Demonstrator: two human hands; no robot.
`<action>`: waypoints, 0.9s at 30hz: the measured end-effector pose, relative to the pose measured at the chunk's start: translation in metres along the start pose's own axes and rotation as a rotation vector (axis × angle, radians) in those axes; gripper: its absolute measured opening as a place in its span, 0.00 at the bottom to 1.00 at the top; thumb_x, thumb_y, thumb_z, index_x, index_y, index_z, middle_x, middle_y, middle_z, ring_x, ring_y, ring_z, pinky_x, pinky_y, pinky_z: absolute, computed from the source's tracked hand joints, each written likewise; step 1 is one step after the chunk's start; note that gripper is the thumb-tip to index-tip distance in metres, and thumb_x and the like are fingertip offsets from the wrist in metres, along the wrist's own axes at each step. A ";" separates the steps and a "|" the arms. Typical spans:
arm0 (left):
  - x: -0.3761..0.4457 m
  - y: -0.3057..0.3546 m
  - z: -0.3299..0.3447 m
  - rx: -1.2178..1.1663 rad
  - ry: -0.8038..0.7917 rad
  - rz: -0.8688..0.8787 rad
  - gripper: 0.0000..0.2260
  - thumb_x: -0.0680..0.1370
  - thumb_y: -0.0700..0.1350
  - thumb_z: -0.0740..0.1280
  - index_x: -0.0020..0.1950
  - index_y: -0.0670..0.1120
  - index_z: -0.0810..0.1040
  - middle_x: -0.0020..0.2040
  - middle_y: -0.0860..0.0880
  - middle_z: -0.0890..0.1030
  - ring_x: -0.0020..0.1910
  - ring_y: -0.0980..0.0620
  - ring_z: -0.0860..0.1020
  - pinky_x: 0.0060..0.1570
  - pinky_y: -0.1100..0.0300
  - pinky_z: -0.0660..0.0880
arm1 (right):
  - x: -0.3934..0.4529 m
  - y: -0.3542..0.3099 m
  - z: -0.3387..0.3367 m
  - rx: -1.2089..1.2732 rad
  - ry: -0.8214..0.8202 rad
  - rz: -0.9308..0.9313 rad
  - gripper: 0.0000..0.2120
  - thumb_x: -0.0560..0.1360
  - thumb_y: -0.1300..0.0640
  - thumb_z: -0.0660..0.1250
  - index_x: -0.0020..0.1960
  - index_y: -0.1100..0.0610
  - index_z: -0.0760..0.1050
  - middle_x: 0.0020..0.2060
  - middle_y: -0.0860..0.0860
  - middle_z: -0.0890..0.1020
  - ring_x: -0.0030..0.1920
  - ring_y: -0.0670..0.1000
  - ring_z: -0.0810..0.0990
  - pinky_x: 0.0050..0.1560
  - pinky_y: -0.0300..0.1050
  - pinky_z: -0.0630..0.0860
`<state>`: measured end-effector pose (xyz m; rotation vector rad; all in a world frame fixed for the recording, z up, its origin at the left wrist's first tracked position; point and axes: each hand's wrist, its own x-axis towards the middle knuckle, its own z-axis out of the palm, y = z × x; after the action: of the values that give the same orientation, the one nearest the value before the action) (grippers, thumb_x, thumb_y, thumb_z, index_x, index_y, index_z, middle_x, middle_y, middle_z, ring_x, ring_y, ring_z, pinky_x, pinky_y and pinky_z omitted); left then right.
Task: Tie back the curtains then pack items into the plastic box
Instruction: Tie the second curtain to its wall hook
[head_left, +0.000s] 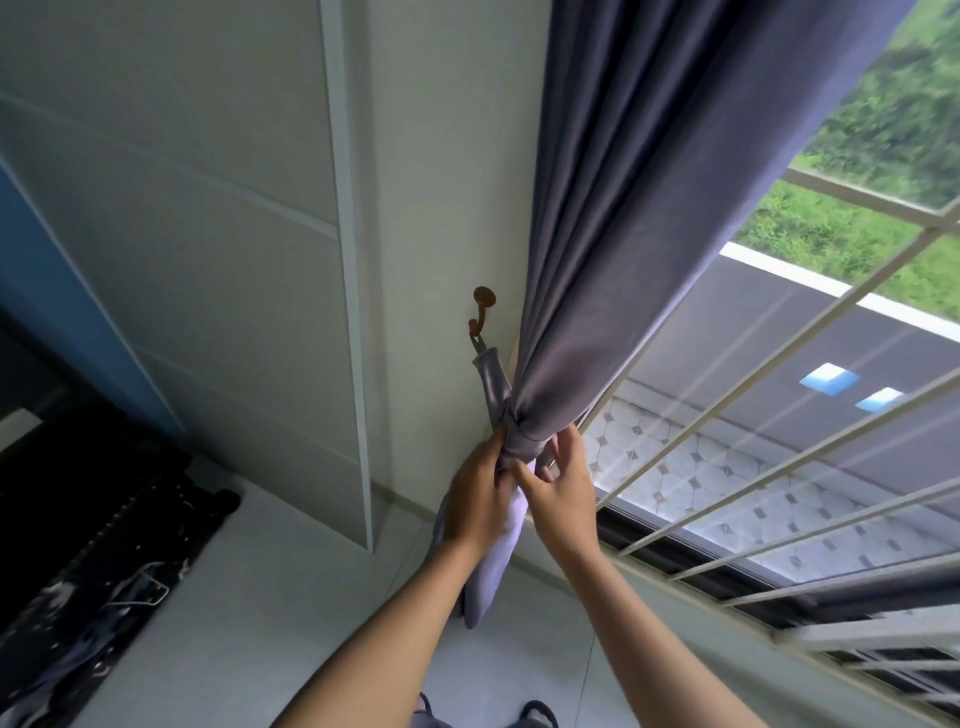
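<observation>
The curtain (613, 218) hangs gathered into a tight bunch just right of and below the hook (483, 306) on the wall. A tieback (491, 379) of the same grey cloth runs down from the hook and wraps the bunch. The left hand (475, 506) grips the bunch below the hook, fingers curled round the cloth. The right hand (563, 491) pinches the wrap at the bunch, thumb against the fabric. The cloth looks soft, light and rather smooth, so it will likely slip and spread unless held tight. The best hold is probably at the narrow waist, right under the band.
</observation>
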<state>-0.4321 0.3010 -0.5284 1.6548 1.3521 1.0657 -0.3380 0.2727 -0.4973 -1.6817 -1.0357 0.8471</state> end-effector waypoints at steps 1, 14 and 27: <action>0.000 0.000 0.001 0.008 -0.006 -0.003 0.19 0.73 0.56 0.57 0.63 0.58 0.73 0.55 0.57 0.82 0.48 0.63 0.78 0.45 0.68 0.71 | 0.002 0.001 0.002 -0.004 -0.048 0.004 0.24 0.70 0.59 0.72 0.64 0.49 0.70 0.52 0.41 0.81 0.53 0.41 0.80 0.53 0.42 0.77; 0.033 -0.004 -0.028 0.120 -0.063 0.233 0.12 0.73 0.47 0.60 0.43 0.42 0.80 0.43 0.46 0.77 0.44 0.56 0.72 0.46 0.62 0.72 | 0.044 0.001 0.003 0.051 -0.059 0.056 0.09 0.66 0.61 0.73 0.46 0.61 0.77 0.38 0.54 0.84 0.42 0.56 0.83 0.39 0.49 0.81; 0.096 0.035 -0.033 0.153 -0.255 -0.013 0.08 0.74 0.39 0.59 0.41 0.39 0.76 0.35 0.42 0.75 0.35 0.44 0.72 0.30 0.68 0.62 | 0.041 0.003 0.000 0.036 -0.039 0.078 0.12 0.64 0.56 0.74 0.46 0.57 0.79 0.41 0.52 0.85 0.45 0.55 0.84 0.47 0.60 0.80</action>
<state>-0.4400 0.3903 -0.4695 1.8212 1.2991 0.7284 -0.3203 0.3095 -0.5033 -1.6898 -0.9810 0.9472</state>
